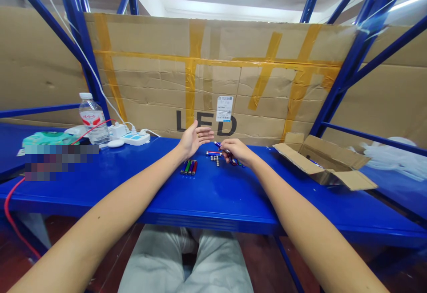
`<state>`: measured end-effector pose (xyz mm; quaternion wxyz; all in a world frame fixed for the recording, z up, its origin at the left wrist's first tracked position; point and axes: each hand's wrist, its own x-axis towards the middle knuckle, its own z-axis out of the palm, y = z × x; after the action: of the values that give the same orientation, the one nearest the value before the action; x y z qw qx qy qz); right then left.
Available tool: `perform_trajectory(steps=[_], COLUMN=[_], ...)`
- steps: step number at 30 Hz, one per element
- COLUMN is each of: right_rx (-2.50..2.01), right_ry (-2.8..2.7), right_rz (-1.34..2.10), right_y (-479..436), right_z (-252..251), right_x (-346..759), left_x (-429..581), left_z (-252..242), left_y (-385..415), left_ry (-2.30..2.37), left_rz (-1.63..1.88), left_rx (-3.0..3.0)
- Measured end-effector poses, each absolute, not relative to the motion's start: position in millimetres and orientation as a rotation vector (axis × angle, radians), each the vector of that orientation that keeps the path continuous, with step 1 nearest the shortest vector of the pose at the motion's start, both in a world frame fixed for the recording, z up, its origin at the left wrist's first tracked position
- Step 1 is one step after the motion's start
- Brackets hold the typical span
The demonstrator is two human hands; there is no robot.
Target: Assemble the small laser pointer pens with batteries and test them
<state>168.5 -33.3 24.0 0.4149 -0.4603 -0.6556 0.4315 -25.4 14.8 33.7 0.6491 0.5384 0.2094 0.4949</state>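
My left hand (196, 140) is held just above the table with its fingers stretched out and apart, nothing in it. My right hand (236, 148) has its fingers closed around a small blue metal tube (217, 144), whose end sticks out to the left. Below it, a blue tube with silver ends (213, 153) lies near several small silver round pieces (215, 159), perhaps button cells. More red and blue tubes (233, 161) lie partly hidden under my right hand. Nearer to me, several blue, green and red tubes (189, 168) form a neat row on the table.
An opened cardboard box (328, 161) stands on the right of the blue table (220, 199). To the left are a water bottle (92, 119), a white power strip (136, 138) and a green packet (50, 138). A large taped cardboard sheet (160, 83) closes off the back.
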Motion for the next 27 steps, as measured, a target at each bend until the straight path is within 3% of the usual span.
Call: perform_trajectory(steps=[9,27], right_rx=[-1.177,-1.309], right_ry=[-1.514,-1.566], right_rz=[1.143,0.913], right_y=[-35.5,-26.8], right_z=[24.5,18.9], right_x=[164.9,170.6], left_x=[-25.3,-26.7], left_z=[34.4,33.7], left_y=[14.9,21.3], left_ry=[0.463,0.490], left_rz=[1.123,1.175], left_rx=[1.197,1.098])
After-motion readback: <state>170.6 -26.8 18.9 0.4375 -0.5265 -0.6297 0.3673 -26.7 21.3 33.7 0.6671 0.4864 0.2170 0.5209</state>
